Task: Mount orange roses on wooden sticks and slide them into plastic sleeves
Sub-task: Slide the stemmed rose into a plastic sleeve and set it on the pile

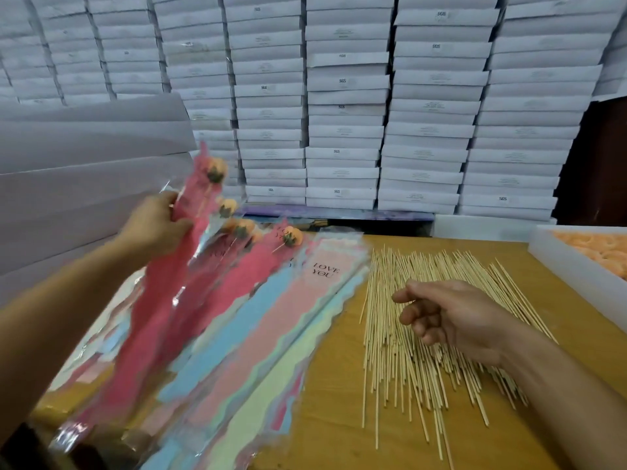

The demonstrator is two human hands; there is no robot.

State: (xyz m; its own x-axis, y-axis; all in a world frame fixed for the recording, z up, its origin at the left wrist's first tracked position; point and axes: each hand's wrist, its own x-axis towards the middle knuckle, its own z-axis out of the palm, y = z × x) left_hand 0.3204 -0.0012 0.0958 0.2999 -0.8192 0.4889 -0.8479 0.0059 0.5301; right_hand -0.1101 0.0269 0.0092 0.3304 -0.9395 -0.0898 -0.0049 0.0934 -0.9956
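Two hands: both showing in the head view, left raised, right low over the table.
Left hand [154, 220]: gripping a pink sleeve [159, 293], fingers curling round its upper edge; sleeve blurring, tilting up toward the left.
Held rose [215, 169]: orange, sitting on a stick inside the held sleeve, near its top, above the hand.
Right hand [451, 317]: hovering over the sticks [400, 351], fingers loosely curling, gripping nothing; whether the fingertips are touching the sticks, can't tell.
Sticks: lying in a loose fan on the table [339, 401], right of the sleeve pile, running roughly toward and away from the camera.
Sleeve pile [258, 347]: flat sleeves in pink, blue, pale green and yellow overlapping on the left half of the table; top pink one showing "LOVE YOU" [325, 270].
Finished roses [261, 234]: several orange heads on sticks, already in sleeves, lying at the far end of the pile, just right of the left hand.
Tray [570, 266]: white, sitting at the table's right edge; loose orange roses [600, 249] lying inside, partly cropping out of view.
Boxes [342, 96]: white flat cartons stacking in columns across the whole back wall, some printing "SGS".
Sheets [84, 157]: large pale sheets leaning at far left, behind the left hand.
Blur: left side smearing, so sleeve edges are not reading clearly.
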